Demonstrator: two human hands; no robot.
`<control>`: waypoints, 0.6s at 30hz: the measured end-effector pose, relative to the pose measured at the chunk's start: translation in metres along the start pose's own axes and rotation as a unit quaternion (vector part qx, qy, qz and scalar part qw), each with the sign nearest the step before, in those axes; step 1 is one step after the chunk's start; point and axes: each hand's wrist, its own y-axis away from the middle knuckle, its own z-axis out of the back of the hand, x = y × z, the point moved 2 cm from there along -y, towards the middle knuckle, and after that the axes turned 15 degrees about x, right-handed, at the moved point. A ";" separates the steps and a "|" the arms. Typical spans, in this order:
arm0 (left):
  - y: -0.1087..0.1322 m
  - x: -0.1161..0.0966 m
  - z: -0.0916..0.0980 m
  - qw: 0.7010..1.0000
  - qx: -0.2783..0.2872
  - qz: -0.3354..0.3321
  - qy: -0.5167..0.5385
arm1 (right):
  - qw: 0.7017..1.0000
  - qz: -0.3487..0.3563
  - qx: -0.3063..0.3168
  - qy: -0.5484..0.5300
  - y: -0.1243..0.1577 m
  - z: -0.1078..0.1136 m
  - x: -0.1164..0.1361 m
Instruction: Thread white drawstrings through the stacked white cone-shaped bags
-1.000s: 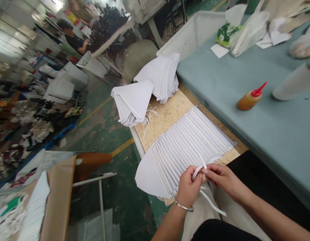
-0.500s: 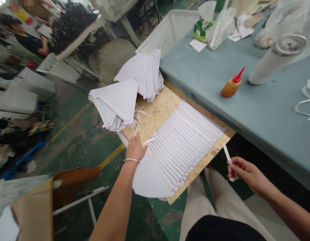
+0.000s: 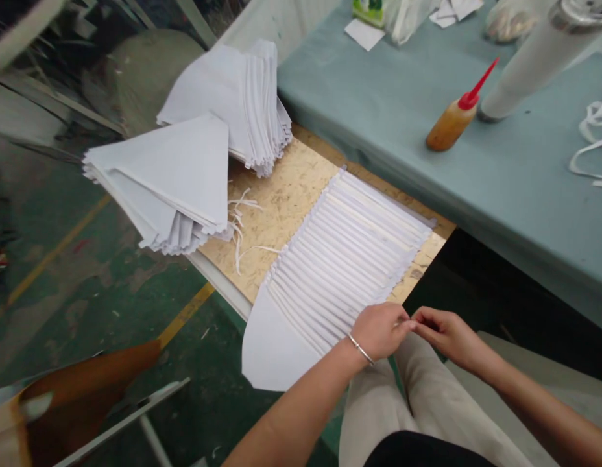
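Note:
My left hand, with a thin bangle on its wrist, is closed in a pinch above the near edge of the board. My right hand is pinched too, and its fingertips meet those of the left. Whatever lies between them is hidden by the fingers. Just beyond my left hand, white paper sheets overlap in close, narrow rows across the wooden board. Thin white strips lie loose on the board, left of the rows.
Two stacks of cut white sheets, a nearer stack and a farther stack, stand at the board's far left end. A blue-green covered table adjoins, bearing an amber red-tipped bottle and a white tumbler. A cardboard box sits lower left.
My left hand has come from the board's left side to meet my right hand. The white strip seen in my right hand no longer shows. The view has moved closer.

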 end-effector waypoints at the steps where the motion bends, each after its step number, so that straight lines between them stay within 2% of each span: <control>1: 0.004 0.008 0.002 1.000 0.010 0.022 0.011 | 1.000 -0.008 0.010 -0.001 0.000 0.002 -0.004; 4: 0.018 0.036 0.011 0.994 0.042 0.088 0.052 | 0.999 -0.022 0.039 -0.008 0.000 0.010 -0.019; 9: 0.041 0.075 0.030 0.983 0.002 0.179 0.049 | 0.995 -0.042 0.087 -0.016 -0.004 0.024 -0.040; 11: 0.046 0.085 0.039 0.981 -0.012 0.194 0.000 | 0.995 -0.048 0.089 -0.017 -0.007 0.027 -0.046; 14: 0.046 0.090 0.053 0.963 -0.030 0.217 -0.155 | 0.997 -0.053 0.056 0.010 -0.016 0.027 -0.052; 16: 0.036 0.085 0.060 0.935 -0.049 0.227 -0.267 | 0.998 -0.042 0.023 0.040 -0.024 0.024 -0.051; 18: 0.020 0.073 0.057 0.924 -0.068 0.201 -0.319 | 0.997 -0.027 0.004 0.071 -0.033 0.020 -0.045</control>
